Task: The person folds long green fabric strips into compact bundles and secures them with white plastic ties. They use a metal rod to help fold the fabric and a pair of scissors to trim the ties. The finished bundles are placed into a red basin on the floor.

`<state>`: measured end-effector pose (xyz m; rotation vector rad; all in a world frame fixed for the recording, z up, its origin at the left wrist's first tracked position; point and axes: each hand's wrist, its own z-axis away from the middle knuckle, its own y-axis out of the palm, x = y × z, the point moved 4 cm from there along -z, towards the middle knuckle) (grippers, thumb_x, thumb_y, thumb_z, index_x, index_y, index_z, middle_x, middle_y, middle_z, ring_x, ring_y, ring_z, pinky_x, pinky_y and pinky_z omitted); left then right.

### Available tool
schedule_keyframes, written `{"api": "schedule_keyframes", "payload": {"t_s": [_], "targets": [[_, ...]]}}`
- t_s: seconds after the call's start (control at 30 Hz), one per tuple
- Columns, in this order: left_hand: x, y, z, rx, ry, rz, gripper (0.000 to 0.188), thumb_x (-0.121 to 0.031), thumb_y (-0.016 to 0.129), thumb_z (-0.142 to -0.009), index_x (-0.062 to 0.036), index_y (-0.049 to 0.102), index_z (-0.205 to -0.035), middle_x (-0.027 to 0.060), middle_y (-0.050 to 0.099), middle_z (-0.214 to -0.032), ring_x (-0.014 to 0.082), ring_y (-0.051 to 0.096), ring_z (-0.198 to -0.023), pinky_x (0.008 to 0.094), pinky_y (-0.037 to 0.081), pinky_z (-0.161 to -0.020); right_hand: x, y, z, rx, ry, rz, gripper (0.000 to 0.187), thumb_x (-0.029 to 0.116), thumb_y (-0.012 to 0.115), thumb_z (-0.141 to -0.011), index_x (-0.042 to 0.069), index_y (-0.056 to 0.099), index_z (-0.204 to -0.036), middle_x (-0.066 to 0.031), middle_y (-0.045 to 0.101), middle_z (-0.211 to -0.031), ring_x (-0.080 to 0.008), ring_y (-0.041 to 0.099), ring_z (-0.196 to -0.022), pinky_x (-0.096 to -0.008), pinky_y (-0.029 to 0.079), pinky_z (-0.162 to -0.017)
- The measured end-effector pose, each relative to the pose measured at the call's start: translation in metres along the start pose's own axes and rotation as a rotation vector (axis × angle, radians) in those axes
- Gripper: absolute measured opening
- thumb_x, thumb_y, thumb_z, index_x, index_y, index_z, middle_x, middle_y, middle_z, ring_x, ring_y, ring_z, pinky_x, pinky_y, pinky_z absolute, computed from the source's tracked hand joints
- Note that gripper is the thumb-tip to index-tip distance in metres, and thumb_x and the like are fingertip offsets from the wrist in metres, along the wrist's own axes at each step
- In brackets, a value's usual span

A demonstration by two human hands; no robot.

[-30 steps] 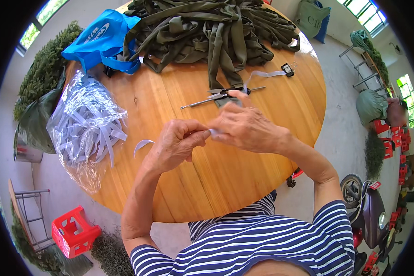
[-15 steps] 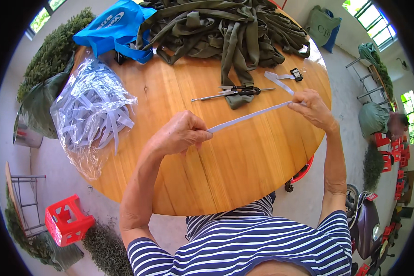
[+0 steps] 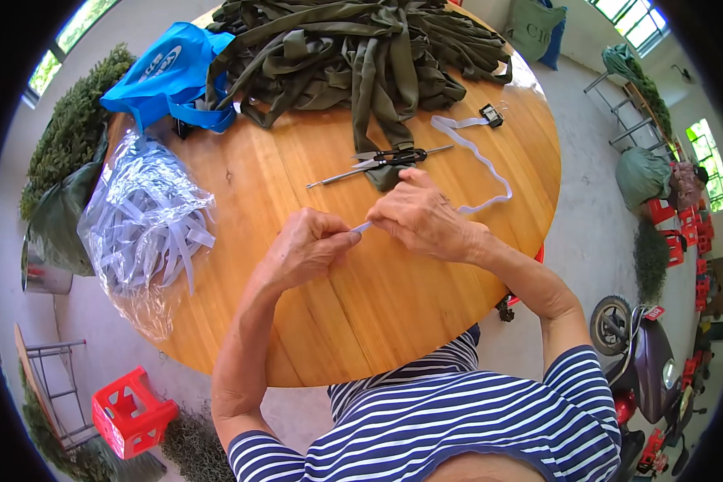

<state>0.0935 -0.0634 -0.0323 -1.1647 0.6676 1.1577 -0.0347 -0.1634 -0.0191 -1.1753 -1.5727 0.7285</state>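
Over the near middle of the table, my left hand (image 3: 312,247) pinches the end of a white elastic band (image 3: 495,172). My right hand (image 3: 426,215) is closed on the same band a short way along, so only a small piece shows between my fingers. From behind my right hand the band curves slackly over the wood to a black binder clip (image 3: 492,116). Just beyond my hands lie small black-handled thread snips (image 3: 392,157) and a thin metal rod (image 3: 337,177), both across the end of a dark green fabric strip (image 3: 384,173).
A heap of dark green fabric strips (image 3: 321,68) covers the far side of the round wooden table (image 3: 273,337). To the left are a blue bag (image 3: 165,76) and a clear plastic bag of white bands (image 3: 149,225). A red stool (image 3: 132,414) stands at lower left, a scooter (image 3: 651,369) at right.
My right hand has slid left along the band, close to my left hand. The band, taut between my hands before, now lies loose in a curve to the clip.
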Motion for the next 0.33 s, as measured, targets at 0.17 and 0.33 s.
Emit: {"api": "schedule_keyframes", "payload": {"t_s": [0.17,0.33], "targets": [[0.002,-0.007,-0.002,-0.083,0.054,0.013,0.021,-0.02,0.057,-0.083,0.0005,0.062,-0.083,0.0027,0.056,-0.061,0.0077,0.05,-0.048,0.0216,0.039,-0.042,0.007,-0.026,0.001,-0.222,-0.067,0.166,0.017,0.017,0.058,-0.078,0.01,0.061,-0.093,-0.0073,0.06,-0.077,-0.0224,0.057,-0.075,-0.0383,0.035,-0.085],[-0.055,-0.048,0.076,-0.843,0.741,0.019,0.032,-0.017,0.052,-0.084,0.0009,0.049,-0.11,0.0128,0.059,-0.09,0.0153,0.058,-0.066,0.0236,0.047,-0.055,0.035,-0.149,0.035,-0.596,0.18,-0.236,0.019,0.006,0.054,-0.078,-0.004,0.056,-0.094,-0.011,0.061,-0.09,-0.019,0.057,-0.086,-0.027,0.043,-0.079]]}}
